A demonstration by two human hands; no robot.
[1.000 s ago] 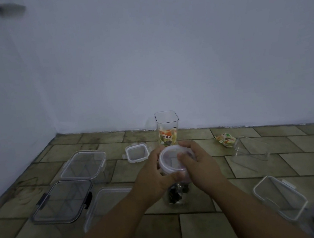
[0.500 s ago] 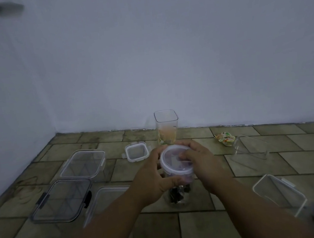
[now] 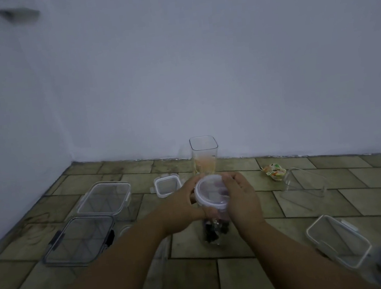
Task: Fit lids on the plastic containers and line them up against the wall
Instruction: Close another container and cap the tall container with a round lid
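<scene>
A round white lid [image 3: 211, 193] sits on top of a clear round container [image 3: 215, 231] with dark bits at its bottom, standing on the tiled floor. My left hand [image 3: 183, 207] grips the container and lid from the left. My right hand [image 3: 240, 198] grips them from the right, with fingers over the lid's rim. A tall clear square container [image 3: 204, 154] with no lid stands behind, close to the wall.
Two large rectangular containers [image 3: 105, 198] [image 3: 78, 239] lie at the left. A small square lidded box [image 3: 167, 185] is near them. A clear lid [image 3: 304, 183] and a crumpled wrapper [image 3: 273, 170] lie at the right. More containers [image 3: 338, 240] sit at the lower right.
The lid has tilted and settled more squarely on the container's top. Both hands shifted slightly around its rim, with the right fingers now curled over the far edge.
</scene>
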